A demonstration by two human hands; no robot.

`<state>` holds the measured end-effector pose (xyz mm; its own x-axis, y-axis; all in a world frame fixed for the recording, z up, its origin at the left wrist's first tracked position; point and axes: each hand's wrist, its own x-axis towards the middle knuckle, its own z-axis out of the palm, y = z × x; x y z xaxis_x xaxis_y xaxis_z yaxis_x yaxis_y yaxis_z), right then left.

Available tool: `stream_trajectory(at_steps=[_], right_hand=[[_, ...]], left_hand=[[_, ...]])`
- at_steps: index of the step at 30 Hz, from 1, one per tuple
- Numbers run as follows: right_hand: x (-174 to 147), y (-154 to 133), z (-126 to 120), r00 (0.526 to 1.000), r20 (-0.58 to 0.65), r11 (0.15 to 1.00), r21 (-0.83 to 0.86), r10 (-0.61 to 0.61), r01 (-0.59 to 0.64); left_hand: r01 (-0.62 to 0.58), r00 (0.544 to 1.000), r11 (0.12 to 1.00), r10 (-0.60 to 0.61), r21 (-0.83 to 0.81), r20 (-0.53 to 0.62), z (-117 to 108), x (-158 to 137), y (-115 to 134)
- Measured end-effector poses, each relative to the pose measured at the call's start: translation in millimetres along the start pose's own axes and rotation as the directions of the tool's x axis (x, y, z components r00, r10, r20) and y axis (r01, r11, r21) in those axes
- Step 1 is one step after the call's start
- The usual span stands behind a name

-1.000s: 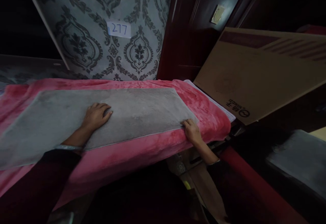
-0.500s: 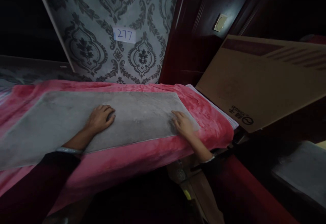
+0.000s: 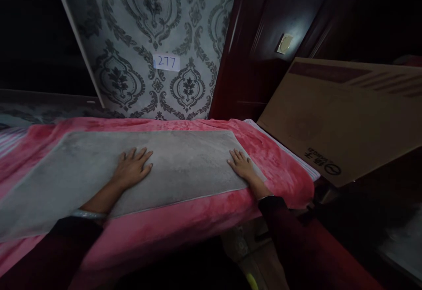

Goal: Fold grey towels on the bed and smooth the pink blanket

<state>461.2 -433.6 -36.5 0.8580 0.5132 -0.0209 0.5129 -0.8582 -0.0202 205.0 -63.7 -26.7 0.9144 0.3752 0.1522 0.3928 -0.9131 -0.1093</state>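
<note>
Plainly, the gray cloth [image 3: 184, 171] lies spread flat on top of the pink blanket [image 3: 148, 233], directly beneath both hands. The left hand [image 3: 133, 170] is palm down on it, left of the middle of the view, its grip wide, with fingers fanned and the thumb set apart from them; no fold is pinched in it. The right hand [image 3: 242, 165] rests palm down near the cloth's right end, just inside the short right edge, its grip also spread, though the fingers sit closer together, and holding nothing. Most of the cloth's visible area lies to the left of the right hand, with a broad bare stretch between the two hands.

The cloth is a long rectangle. Its long axis runs left to right across the view, roughly along the patterned wall [image 3: 187, 85]. The short right edge slants from the far corner toward the near one, farther right; the left edge slants the other way, and the near left corner reaches the border of the view. Neither end is marked as a front. Pink blanket shows along the far, near and right sides. Beyond its right end leans a cardboard box [image 3: 349, 118].
</note>
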Motion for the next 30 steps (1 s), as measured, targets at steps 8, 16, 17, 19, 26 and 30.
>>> stream_trajectory(at_steps=[8,16,17,19,26,30], right_hand=[[48,-95,-36,0.968,-0.084,0.963,0.113,-0.237,0.245],[110,-128,-18,0.901,0.008,0.896,0.110,-0.433,0.429],[116,-112,-18,0.935,0.015,0.931,0.093,-0.355,0.352],[124,-74,-18,0.976,0.017,0.974,0.071,-0.215,0.214],[131,14,-8,0.993,0.021,0.991,0.074,0.113,-0.115],[132,16,-9,0.987,0.023,0.984,0.078,0.157,-0.158]], left_hand=[[0.012,1.000,1.000,-0.012,-0.003,0.005,-3,-3,1],[-0.015,1.000,1.000,0.014,-0.021,-0.027,6,-1,-7],[-0.017,0.999,1.000,0.016,-0.024,-0.032,8,-1,-8],[-0.016,0.999,0.999,0.015,-0.032,-0.030,10,-1,-9],[-0.010,1.000,0.999,0.009,-0.052,-0.012,8,-2,-7],[-0.003,1.000,0.998,0.002,-0.071,-0.019,8,-3,-6]])
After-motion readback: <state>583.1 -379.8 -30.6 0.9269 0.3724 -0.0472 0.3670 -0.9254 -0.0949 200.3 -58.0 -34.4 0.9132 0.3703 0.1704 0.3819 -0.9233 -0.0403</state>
